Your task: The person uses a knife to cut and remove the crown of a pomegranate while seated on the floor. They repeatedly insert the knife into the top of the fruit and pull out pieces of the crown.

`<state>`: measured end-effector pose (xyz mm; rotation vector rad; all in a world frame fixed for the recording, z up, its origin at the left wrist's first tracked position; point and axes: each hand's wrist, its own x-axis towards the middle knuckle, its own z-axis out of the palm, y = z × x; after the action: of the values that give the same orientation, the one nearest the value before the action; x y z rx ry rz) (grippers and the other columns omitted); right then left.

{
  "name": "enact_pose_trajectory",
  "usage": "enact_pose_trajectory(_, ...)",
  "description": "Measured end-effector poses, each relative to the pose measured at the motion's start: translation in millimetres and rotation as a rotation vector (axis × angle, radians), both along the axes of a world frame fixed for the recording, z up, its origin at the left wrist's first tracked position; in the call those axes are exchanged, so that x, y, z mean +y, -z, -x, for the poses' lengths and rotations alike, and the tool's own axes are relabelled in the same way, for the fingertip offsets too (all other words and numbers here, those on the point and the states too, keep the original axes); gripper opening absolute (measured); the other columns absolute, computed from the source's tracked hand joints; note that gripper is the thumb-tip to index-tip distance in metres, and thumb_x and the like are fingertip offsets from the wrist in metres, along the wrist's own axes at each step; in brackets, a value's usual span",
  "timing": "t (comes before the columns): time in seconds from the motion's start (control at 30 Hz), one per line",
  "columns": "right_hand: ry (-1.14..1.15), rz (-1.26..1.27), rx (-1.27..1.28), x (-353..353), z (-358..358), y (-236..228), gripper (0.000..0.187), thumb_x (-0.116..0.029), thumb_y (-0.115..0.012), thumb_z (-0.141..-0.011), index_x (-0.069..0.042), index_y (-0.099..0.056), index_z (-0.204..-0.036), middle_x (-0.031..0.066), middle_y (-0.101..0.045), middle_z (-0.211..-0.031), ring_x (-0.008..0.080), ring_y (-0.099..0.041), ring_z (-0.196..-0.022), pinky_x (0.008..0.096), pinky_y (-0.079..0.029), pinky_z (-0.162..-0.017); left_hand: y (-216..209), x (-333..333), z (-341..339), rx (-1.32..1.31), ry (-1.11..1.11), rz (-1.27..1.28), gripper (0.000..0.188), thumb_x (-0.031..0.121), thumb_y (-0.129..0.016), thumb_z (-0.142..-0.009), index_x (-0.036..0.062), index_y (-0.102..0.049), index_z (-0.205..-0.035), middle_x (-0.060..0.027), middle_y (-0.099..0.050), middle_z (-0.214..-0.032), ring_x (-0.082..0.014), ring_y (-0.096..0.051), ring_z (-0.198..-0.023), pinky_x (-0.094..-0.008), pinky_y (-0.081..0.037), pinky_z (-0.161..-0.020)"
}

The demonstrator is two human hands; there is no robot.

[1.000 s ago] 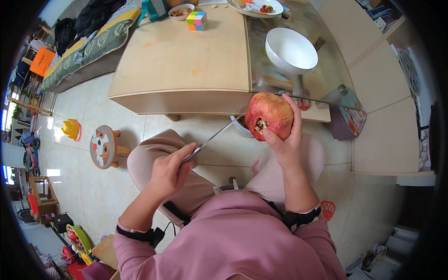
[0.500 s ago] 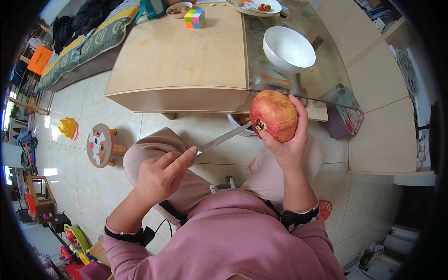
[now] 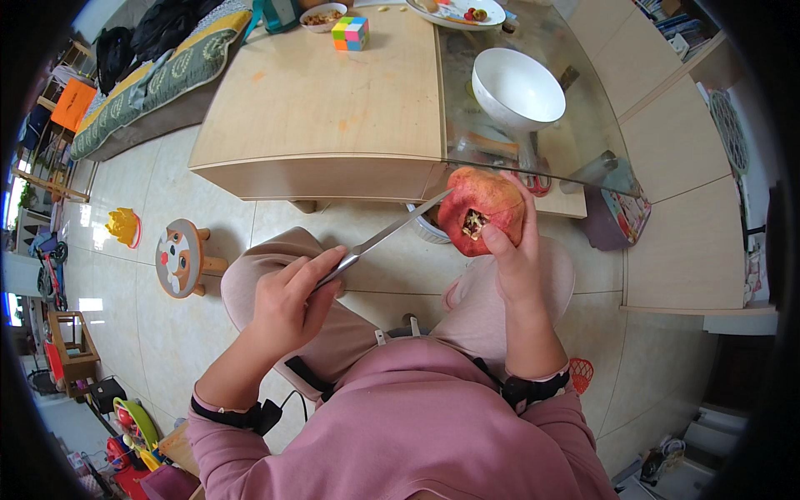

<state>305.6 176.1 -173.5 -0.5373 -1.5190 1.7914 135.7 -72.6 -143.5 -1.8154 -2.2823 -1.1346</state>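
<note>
A red and yellow pomegranate (image 3: 487, 204) rests in my right hand (image 3: 517, 254), held above my right thigh near the table edge. Its open crown end is turned toward me and to the left. My left hand (image 3: 292, 300) is wrapped round the handle of a knife (image 3: 392, 229). The blade slants up to the right, its tip at the upper left side of the pomegranate; I cannot tell whether it is in the skin. Beyond the fruit, a white bowl (image 3: 518, 87) stands on the glass part of the table.
The wooden table (image 3: 317, 108) carries a colour cube (image 3: 350, 33), a small bowl of food (image 3: 322, 17) and a white plate (image 3: 458, 15). Partly under the table is a bucket (image 3: 429, 229). A dog-face stool (image 3: 179, 258) and a yellow crown-shaped toy (image 3: 122, 227) are on the floor at left.
The pomegranate has turned in my right hand, so its crown faces me more. The knife tip has moved up from beside the crown to the fruit's upper left side.
</note>
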Motion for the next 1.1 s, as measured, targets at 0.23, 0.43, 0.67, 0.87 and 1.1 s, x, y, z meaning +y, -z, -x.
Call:
enact_pose_trajectory(0.23,0.013,-0.046,-0.062,0.4,-2.2,2.3,0.082,-0.026,-0.086,-0.079,-0.002,-0.041,-0.142,0.0145,-0.055,-0.133,0.0221,-0.056,-0.124,0.0371,-0.046,-0.107,4.5,-2.8,1.8,0.044,0.017,0.047,0.045,0.004,-0.074,-0.085,0.0077,-0.067,-0.13,-0.005,-0.057,-0.071,-0.0217,-0.058,-0.056,-0.0354,-0.045,-0.049)
enact_pose_trajectory(0.43,0.071,-0.156,-0.086,6.0,-1.3,0.9,0.083,-0.025,-0.088,-0.075,-0.002,-0.043,-0.141,0.0147,-0.056,-0.132,0.0225,-0.058,-0.122,0.0375,-0.049,-0.103,7.4,-11.4,0.0,0.126,0.024,0.061,0.047,0.006,-0.076,-0.084,0.0102,-0.069,-0.13,-0.0023,-0.058,-0.07,-0.0199,-0.058,-0.055,-0.0348,-0.045,-0.048)
enact_pose_trajectory(0.67,0.078,-0.211,-0.092,6.9,-2.1,0.7,0.083,-0.026,-0.089,-0.075,-0.003,-0.046,-0.142,0.0139,-0.057,-0.132,0.0223,-0.058,-0.122,0.037,-0.049,-0.104,1.6,-10.1,-2.5,0.14,0.032,0.081,0.047,0.007,-0.076,-0.084,0.0101,-0.069,-0.131,-0.0017,-0.058,-0.07,-0.0193,-0.057,-0.054,-0.0344,-0.045,-0.048)
enact_pose_trajectory(0.87,0.075,-0.168,-0.048,6.8,-2.0,0.4,0.083,-0.027,-0.089,-0.076,-0.003,-0.046,-0.142,0.0129,-0.058,-0.131,0.022,-0.06,-0.12,0.0368,-0.049,-0.103,-4.1,-8.4,-5.8,0.147,0.041,0.11,0.049,0.006,-0.075,-0.084,0.0093,-0.068,-0.132,-0.002,-0.059,-0.07,-0.0195,-0.058,-0.054,-0.0348,-0.045,-0.048)
enact_pose_trajectory(1.1,0.091,-0.203,-0.056,6.4,-3.0,-1.4,0.082,-0.028,-0.09,-0.076,-0.003,-0.047,-0.141,0.0128,-0.058,-0.13,0.0215,-0.06,-0.12,0.0366,-0.05,-0.103,-8.7,-10.5,-9.3,0.165,0.042,0.117,0.052,0.005,-0.075,-0.081,0.009,-0.068,-0.133,-0.0031,-0.061,-0.073,-0.0205,-0.059,-0.056,-0.0347,-0.047,-0.049)
